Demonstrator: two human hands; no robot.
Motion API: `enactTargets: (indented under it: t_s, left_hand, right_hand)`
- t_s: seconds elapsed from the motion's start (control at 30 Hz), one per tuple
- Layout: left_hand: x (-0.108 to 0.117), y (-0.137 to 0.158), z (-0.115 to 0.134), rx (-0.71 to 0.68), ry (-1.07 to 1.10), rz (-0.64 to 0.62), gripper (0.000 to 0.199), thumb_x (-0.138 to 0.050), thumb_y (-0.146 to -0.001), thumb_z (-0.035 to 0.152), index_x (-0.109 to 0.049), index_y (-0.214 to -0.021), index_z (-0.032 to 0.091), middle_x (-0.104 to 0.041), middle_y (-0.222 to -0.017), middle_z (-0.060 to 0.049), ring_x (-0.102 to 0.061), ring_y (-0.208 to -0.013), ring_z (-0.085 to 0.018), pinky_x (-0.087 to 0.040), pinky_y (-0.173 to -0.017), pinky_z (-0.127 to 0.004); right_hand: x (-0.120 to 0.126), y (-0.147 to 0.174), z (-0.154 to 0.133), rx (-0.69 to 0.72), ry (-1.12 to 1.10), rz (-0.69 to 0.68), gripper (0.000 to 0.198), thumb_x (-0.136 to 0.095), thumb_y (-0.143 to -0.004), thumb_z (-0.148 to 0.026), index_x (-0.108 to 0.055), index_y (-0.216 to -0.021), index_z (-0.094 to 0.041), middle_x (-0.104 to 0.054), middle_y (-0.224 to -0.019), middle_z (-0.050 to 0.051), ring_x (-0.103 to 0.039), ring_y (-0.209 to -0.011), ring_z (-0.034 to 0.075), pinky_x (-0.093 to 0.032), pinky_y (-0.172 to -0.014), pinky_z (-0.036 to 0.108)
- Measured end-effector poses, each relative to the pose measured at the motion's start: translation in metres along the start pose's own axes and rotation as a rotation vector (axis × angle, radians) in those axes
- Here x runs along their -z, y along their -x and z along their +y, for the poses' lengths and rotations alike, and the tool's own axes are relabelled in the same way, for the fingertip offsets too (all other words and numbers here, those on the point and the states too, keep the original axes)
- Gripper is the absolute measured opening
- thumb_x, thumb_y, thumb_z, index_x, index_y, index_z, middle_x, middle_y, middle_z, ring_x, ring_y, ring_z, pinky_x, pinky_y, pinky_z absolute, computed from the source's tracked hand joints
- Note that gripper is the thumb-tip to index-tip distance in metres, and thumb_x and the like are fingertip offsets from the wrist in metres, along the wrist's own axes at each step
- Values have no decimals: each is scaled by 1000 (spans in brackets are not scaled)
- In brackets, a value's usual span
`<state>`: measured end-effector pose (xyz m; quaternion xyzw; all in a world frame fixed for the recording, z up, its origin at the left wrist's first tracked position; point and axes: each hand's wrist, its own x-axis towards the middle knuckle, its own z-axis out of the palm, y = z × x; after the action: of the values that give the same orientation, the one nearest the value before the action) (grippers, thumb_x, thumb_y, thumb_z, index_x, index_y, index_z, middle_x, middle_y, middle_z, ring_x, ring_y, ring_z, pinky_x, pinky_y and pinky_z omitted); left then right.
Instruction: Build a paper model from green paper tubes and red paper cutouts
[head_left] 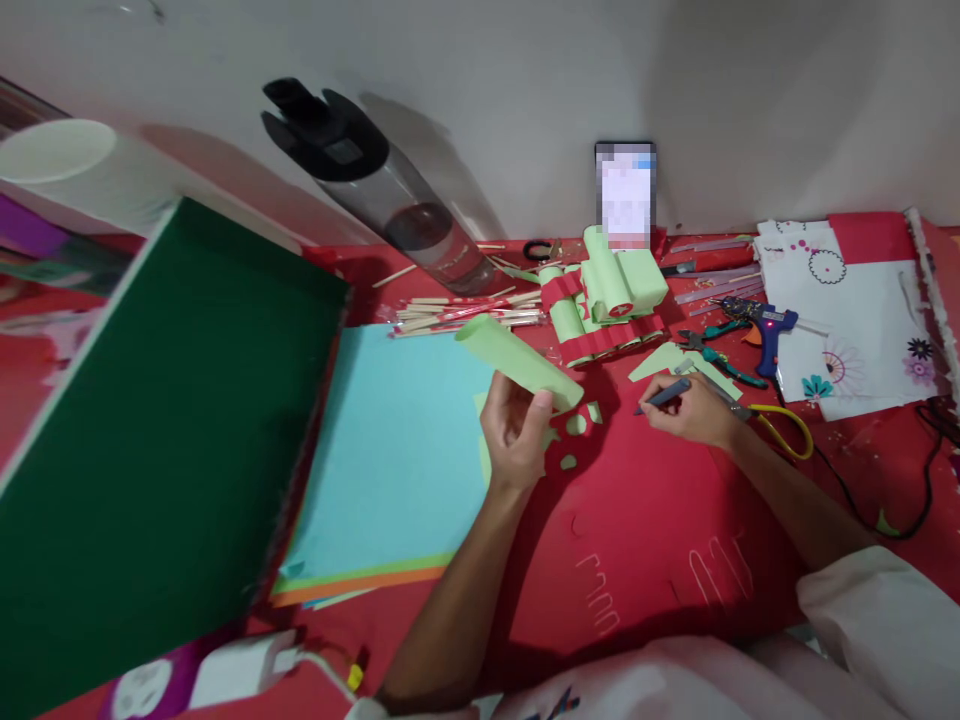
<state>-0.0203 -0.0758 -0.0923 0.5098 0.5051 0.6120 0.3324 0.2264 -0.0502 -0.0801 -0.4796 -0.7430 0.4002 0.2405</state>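
My left hand (517, 430) is closed on a curled sheet of pale green paper (517, 360), held above the red surface. In my right hand (694, 410) is a dark grey pen (664, 396), its tip pointing left, close to the red sheet (637, 490). Small green paper cutouts (576, 425) lie between the two hands. Beside my right hand are green paper scraps (660, 362) and yellow-handled scissors (787, 425), partly hidden by that hand. Behind them stands a model of green paper rolls with red strips (600, 300).
Blue and other coloured sheets (405, 450) lie at left, next to a dark green board (187, 430). A water bottle (427, 230), wooden sticks (465, 312) and a phone (626, 190) are behind. At right are pliers (724, 355), a glue gun (769, 325) and a cable (847, 490).
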Motion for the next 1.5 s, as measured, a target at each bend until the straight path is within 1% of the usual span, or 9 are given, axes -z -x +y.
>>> enactTargets:
  t_s: [0.13, 0.33, 0.47, 0.67, 0.97, 1.1, 1.27, 1.37, 1.5]
  left_hand:
    - [16, -10, 0, -146, -209, -35, 32, -58, -101, 49, -66, -113, 20, -62, -91, -3, -59, -81, -18, -51, -74, -31]
    - [29, -20, -3, -462, -709, -346, 39, -55, -103, 29, -60, -140, 20, -69, -108, -10, -63, -97, -25, -52, -88, -40]
    - [28, -20, -12, -549, -862, -455, 39, -56, -103, 28, -59, -141, 19, -73, -112, -12, -65, -98, -27, -52, -86, -41]
    - [23, -18, -17, -568, -912, -428, 32, -59, -104, 29, -59, -134, 18, -73, -120, -15, -67, -103, -29, -52, -85, -42]
    - [21, -19, -19, -627, -869, -410, 34, -62, -101, 23, -59, -135, 18, -71, -121, -15, -66, -107, -30, -53, -89, -44]
    - [23, -20, -12, -724, -809, -398, 24, -62, -99, 16, -64, -123, 17, -73, -111, -14, -66, -98, -26, -52, -83, -40]
    - [27, -20, -6, -855, -771, -602, 15, -54, -100, 13, -67, -104, 19, -69, -76, -2, -61, -68, -16, -47, -65, -30]
    - [26, -20, -5, -909, -775, -702, 18, -51, -99, 11, -68, -100, 18, -68, -71, 0, -60, -62, -15, -45, -61, -29]
    - [27, -19, -6, -886, -857, -712, 20, -51, -96, 11, -70, -101, 18, -68, -68, 1, -63, -61, -15, -45, -59, -29]
  right_hand:
    - [0, 0, 0, -42, -18, 9, 9, -66, -82, -28, -66, -76, -21, -57, -55, -5, -51, -51, 11, -38, -54, 24]
    - [0, 1, 1, -42, -13, -16, 10, -66, -83, -30, -69, -78, -21, -57, -55, -4, -50, -50, 12, -38, -53, 25]
    - [1, 1, 5, -70, -86, 58, 15, -67, -88, -35, -66, -83, -22, -63, -66, -1, -56, -58, 14, -42, -56, 26]
    - [-3, 1, 12, -127, -192, 131, 20, -69, -91, -41, -63, -86, -23, -60, -66, -3, -55, -57, 14, -42, -54, 26]
    - [-6, 3, 17, -113, -74, 144, 16, -69, -92, -39, -66, -87, -24, -62, -67, -2, -58, -59, 14, -44, -57, 27]
    - [-5, 2, 14, -114, -43, 130, 15, -68, -92, -37, -67, -88, -24, -64, -67, -2, -58, -59, 15, -43, -57, 27]
    - [-3, 2, 11, -111, -15, 133, 13, -68, -92, -36, -69, -88, -23, -67, -73, 0, -59, -62, 15, -42, -57, 27]
    - [-3, 2, 10, -116, -13, 135, 13, -68, -92, -35, -71, -88, -23, -68, -74, 0, -58, -63, 15, -42, -57, 27]
    - [-4, 1, 11, -105, -24, 134, 13, -69, -92, -35, -72, -90, -23, -69, -76, 0, -59, -64, 15, -43, -58, 27]
